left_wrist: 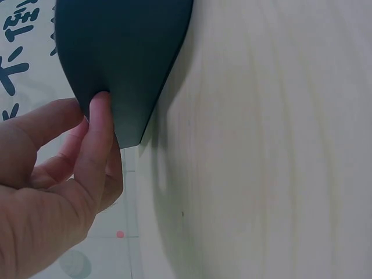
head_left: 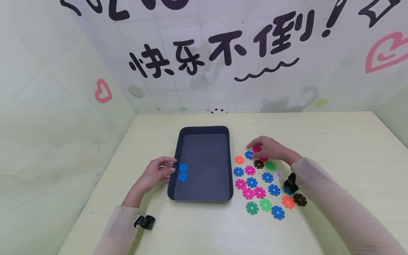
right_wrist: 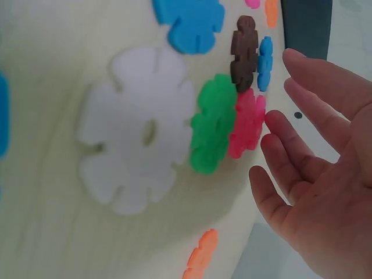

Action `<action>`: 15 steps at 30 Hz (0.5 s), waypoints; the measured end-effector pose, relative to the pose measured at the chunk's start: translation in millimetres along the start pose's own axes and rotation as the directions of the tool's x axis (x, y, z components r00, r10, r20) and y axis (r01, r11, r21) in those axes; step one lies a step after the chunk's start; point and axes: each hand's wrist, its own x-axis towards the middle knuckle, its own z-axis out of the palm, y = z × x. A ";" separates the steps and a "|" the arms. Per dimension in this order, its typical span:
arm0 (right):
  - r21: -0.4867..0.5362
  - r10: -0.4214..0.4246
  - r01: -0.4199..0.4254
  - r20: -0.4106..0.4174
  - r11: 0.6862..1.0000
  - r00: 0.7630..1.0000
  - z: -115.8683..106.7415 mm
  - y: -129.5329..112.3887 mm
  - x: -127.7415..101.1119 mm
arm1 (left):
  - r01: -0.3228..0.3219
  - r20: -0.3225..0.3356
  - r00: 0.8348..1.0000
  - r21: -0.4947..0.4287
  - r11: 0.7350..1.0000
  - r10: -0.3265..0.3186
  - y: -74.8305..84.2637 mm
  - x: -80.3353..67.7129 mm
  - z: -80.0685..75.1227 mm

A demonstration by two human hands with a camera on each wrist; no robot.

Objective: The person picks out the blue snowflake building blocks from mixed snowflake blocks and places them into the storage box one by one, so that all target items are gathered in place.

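A dark grey tray (head_left: 205, 170) lies on the table, with two blue snowflake discs (head_left: 182, 176) near its left wall. My left hand (head_left: 156, 173) holds the tray's left rim; in the left wrist view, the fingers (left_wrist: 100, 125) pinch that edge. To the right of the tray my right hand (head_left: 270, 148) hovers at the far end of the scattered discs, its fingers loosely spread. A blue disc (head_left: 249, 154) lies beneath its fingertips, and pink ones are partly hidden by the hand. The right wrist view shows nothing held, with a green disc (right_wrist: 213, 125) and a white disc (right_wrist: 139, 131) nearby.
Several more snowflake discs, among them pink (head_left: 248, 193), orange (head_left: 288, 202), dark brown (head_left: 300, 199) and green (head_left: 265, 204), spread over the table (head_left: 197, 230) right of the tray. A printed backdrop (head_left: 204, 92) stands behind the table.
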 end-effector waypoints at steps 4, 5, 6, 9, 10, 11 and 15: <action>-0.006 -0.001 0.001 -0.004 1.000 1.000 1.0 3.0 -0.4 | 0.001 0.002 1.000 0.003 1.000 -0.001 0.4 -0.2 0.2; -0.009 -0.006 0.006 -0.006 1.000 1.000 1.2 3.6 -0.3 | 0.001 0.002 1.000 0.003 1.000 -0.001 0.4 -0.3 0.2; -0.014 -0.011 0.011 -0.009 1.000 1.000 1.4 4.5 -0.2 | 0.001 0.002 1.000 0.004 1.000 -0.001 0.4 -0.3 0.3; -0.028 -0.013 0.013 -0.020 1.000 1.000 2.8 6.5 0.9 | 0.003 0.000 1.000 0.008 1.000 -0.003 0.5 -0.2 0.4; -0.035 -0.015 0.014 -0.024 0.999 1.000 3.4 7.2 1.2 | 0.003 -0.001 1.000 0.008 1.000 -0.003 0.5 -0.2 0.4; -0.040 -0.012 0.011 -0.028 0.999 1.000 4.1 7.8 1.7 | 0.003 -0.002 1.000 0.008 1.000 -0.003 0.6 -0.2 0.6; -0.055 -0.007 0.005 -0.051 0.998 0.999 7.5 9.2 2.4 | 0.006 -0.003 1.000 0.005 1.000 -0.006 0.9 0.0 1.0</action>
